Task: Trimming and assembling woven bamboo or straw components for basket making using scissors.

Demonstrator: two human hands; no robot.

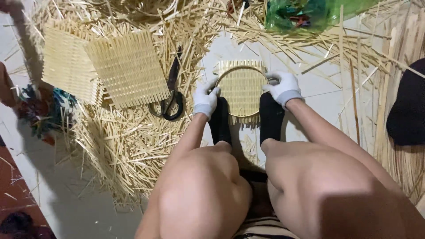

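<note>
Both gloved grips, left hand [206, 98] and right hand [282, 86], pinch a hoop [241, 71] onto the woven bamboo mat [241, 90]; seating it evenly seems next.

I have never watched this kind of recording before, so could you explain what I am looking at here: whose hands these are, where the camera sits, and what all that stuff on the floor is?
There is no machine here. A person wears a camera on the head, so the one picture looks down over their own bare knees, black-socked feet and hands.

Both hands wear pale gloves. The left hand and the right hand grip opposite sides of a round hoop laid on a small woven bamboo mat, which the feet pin to the tiled floor.

To the left lie two larger woven mats, overlapping, and dark scissors beside them. Loose bamboo strips litter the floor. A green plastic bag lies at the top, and a dark cloth bundle at the right edge.
</note>
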